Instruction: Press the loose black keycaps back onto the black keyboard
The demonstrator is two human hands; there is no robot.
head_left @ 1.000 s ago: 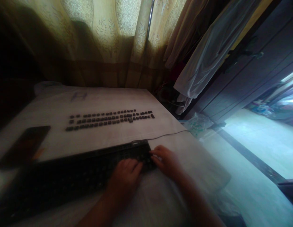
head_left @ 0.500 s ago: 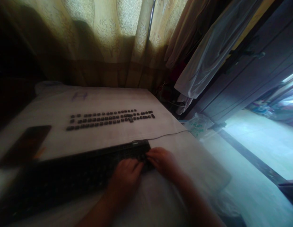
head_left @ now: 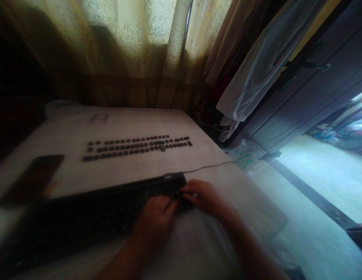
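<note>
A black keyboard (head_left: 90, 217) lies slantwise across the near part of the table, its keys dark and blurred. My left hand (head_left: 157, 212) is closed, with bent fingers pressed together on the keyboard's right part. Just beside it, my right hand (head_left: 201, 196) pinches with thumb and fingers at the right end of the keyboard. Whatever sits between those fingertips is too small and dark to name. Beyond the keyboard, loose black keycaps (head_left: 127, 147) are laid out in three rows on the white tabletop (head_left: 140, 116).
On the left lies a dark flat rectangular object (head_left: 33, 177) with a small orange patch beside it. A thin cable (head_left: 208, 167) runs from the keyboard over the table's right edge. Patterned curtains (head_left: 134, 50) hang behind; a plastic bag (head_left: 245, 153) is at the right.
My right hand has shifted very slightly at the keyboard's right end, its fingers still pinched. My left hand, the keyboard and the keycap rows stay practically where they were.
</note>
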